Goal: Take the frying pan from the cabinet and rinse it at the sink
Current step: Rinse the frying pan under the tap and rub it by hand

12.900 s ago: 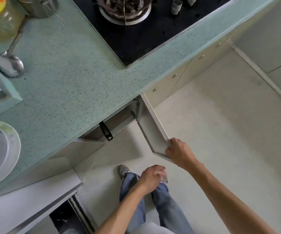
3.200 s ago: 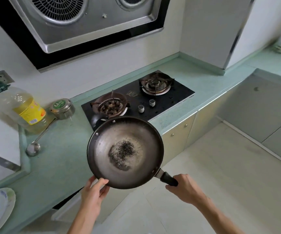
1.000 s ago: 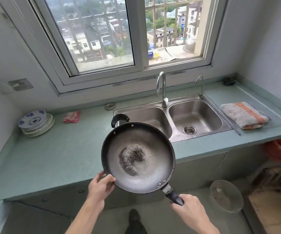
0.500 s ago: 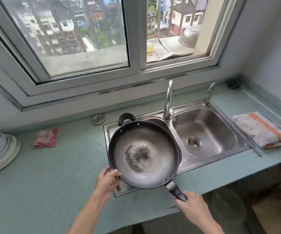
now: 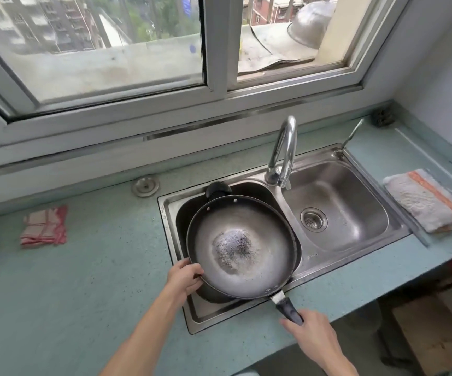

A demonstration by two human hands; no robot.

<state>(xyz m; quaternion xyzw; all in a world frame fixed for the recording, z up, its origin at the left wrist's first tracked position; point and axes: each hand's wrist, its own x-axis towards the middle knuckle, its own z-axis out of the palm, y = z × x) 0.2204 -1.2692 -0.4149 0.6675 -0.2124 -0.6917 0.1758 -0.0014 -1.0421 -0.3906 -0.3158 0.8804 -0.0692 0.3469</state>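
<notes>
Frying pan (image 5: 242, 246): centre of frame, over the left sink (image 5: 349, 240) basin.
Left hand (image 5: 182, 276): grips the pan's lower-left rim.
Right hand (image 5: 311, 336): clamped on the handle, lower right.

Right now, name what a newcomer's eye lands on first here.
The big frying pan, a scorched grey patch at its centre, fills the middle, over the left basin of the steel sink. Behind it the curved chrome faucet rises between the two basins. An orange-striped towel lies on the counter to the right.
</notes>
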